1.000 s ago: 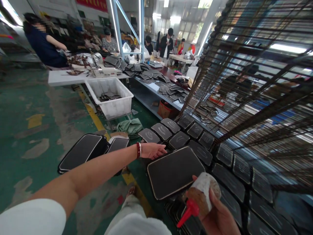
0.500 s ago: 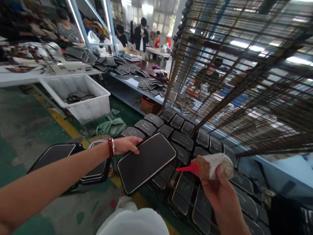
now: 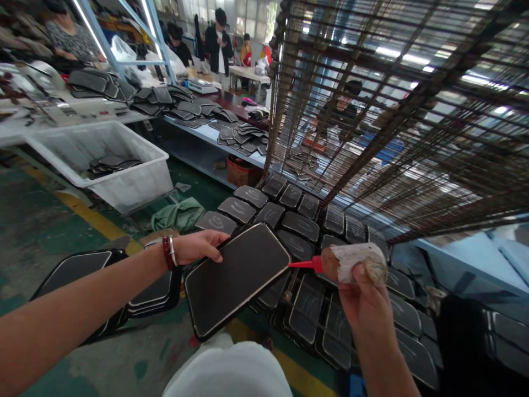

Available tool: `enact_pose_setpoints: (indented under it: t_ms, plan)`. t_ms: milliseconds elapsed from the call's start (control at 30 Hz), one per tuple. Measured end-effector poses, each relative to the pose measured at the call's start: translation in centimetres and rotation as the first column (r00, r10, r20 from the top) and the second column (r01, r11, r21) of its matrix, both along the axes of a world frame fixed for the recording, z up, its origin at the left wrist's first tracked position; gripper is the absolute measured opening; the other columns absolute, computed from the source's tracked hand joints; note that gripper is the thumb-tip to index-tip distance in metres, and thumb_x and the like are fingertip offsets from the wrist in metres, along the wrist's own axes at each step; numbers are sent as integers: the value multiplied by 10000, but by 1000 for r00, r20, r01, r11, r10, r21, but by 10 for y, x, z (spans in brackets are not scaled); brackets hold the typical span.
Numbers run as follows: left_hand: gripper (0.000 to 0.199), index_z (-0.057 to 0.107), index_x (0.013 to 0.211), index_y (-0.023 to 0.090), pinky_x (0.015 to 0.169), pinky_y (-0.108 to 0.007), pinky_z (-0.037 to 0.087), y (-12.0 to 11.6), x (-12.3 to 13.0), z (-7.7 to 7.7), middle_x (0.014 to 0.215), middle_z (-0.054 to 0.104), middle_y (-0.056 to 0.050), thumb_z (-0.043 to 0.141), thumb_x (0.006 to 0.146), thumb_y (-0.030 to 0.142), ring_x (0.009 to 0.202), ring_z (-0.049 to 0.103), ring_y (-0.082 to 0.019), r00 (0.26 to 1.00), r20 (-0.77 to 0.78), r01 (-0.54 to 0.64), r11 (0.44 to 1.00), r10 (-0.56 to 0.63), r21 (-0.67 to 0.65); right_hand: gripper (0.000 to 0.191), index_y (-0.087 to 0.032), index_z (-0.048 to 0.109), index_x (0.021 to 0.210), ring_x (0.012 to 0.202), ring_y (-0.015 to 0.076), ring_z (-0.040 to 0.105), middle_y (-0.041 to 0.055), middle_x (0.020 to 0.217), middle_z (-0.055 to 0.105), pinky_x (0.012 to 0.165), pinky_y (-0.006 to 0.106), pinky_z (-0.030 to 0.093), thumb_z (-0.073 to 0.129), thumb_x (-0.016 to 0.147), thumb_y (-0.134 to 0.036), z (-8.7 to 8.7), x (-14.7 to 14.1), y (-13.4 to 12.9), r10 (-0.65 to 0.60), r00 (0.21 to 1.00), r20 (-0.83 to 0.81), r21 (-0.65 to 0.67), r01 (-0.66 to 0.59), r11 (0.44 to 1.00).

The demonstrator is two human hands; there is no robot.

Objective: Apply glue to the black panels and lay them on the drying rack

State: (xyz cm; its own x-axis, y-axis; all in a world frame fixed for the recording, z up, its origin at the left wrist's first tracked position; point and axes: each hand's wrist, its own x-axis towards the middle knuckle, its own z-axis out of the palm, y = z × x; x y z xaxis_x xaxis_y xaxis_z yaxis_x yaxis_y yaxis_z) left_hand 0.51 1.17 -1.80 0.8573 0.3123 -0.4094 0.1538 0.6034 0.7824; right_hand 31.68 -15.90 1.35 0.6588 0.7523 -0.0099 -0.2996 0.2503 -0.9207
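A black rounded panel [image 3: 237, 284] with a pale line around its border is gripped at its upper left edge by my left hand [image 3: 202, 246], thumb on top. The fingers beneath it are hidden. My right hand [image 3: 366, 300] is wrapped around a glue bottle [image 3: 351, 263] with a worn white covering and a red nozzle. The bottle lies sideways, and the nozzle tip meets the panel's right border; whether it touches cannot be made out. Under and beyond the held panel lie rows of stacked similar panels [image 3: 301, 225], many bearing pale smears.
A metal wire rack [image 3: 397, 121] slants overhead on the right. At left stand more stacked panels [image 3: 151, 292] and a white bin [image 3: 140, 184] with dark pieces inside. A green cloth [image 3: 177, 215] lies beside it. Dark pieces cover a long table [image 3: 206, 135]; several people work behind.
My right hand has brought the bottle left and up, so the nozzle tip has gone from apart to the panel's right border. The held panel has shifted slightly left as the view turned.
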Motion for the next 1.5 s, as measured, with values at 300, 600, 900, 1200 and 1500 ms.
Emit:
enact_pose_setpoints:
  t_ms: [300,600,900,1200,1500]
  plan:
    - [538,682,1118,140,758,-326,556,-2,12,3,920,753,-108,697,590,38,808,716,-239,998,-8,-59,994,58,-89,364,-255,660,1034,1043,168,623,-10,1129,675,959,347,511,804,704,-310,-18,1,1,-159,984,-74,-44,156,987]
    - [524,681,1103,134,729,-321,565,-1,22,0,904,753,-119,694,594,10,816,718,-252,995,-4,-101,983,102,-154,358,-234,668,1043,894,134,654,-3,1033,699,837,271,545,794,711,-277,-24,-18,-6,-172,975,-142,-63,164,984]
    - [549,666,1134,121,725,-344,569,0,30,-6,913,751,-130,672,600,-4,794,720,-253,989,-8,-144,975,145,-172,341,-240,667,1039,872,143,652,4,1047,698,837,289,534,779,723,-301,-30,-34,-19,-128,979,-158,-114,111,987]
    - [520,666,1123,116,699,-345,574,4,34,-13,851,752,-110,654,618,-8,715,710,-218,982,-44,-189,967,184,-172,482,-254,585,1196,998,215,649,56,1041,703,938,413,492,755,748,-304,-27,-52,-29,-13,990,-141,-85,1,996]
    - [405,684,980,98,660,-346,579,9,39,-16,783,742,-107,644,587,6,681,705,-228,953,-135,-289,948,271,-136,605,-274,510,1281,1077,300,626,117,1103,688,963,536,450,761,731,-295,-29,-59,-43,71,989,-130,-87,-83,993]
